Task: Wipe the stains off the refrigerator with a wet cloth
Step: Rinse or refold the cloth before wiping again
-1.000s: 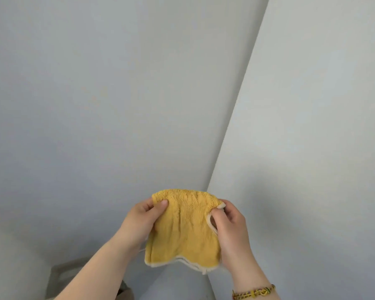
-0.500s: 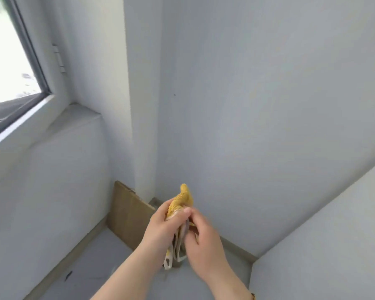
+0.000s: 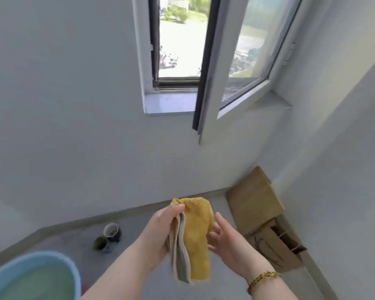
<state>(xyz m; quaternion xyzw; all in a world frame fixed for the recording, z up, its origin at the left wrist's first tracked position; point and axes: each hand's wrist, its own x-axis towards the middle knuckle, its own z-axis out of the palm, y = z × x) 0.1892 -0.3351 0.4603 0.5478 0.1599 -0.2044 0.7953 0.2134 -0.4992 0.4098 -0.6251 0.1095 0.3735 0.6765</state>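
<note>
Since a moment ago the right hand (image 3: 227, 241) has let go and spread wide beside the folded yellow cloth (image 3: 198, 237), which hangs from the left hand (image 3: 160, 230), gripped at its top edge. Best lower it fully into the blue basin (image 3: 41, 257) at the floor's near-left corner, then wring it; no refrigerator shows.

Head camera looks down, close over cloth (image 3: 196, 239), facing window (image 3: 179, 40).
</note>
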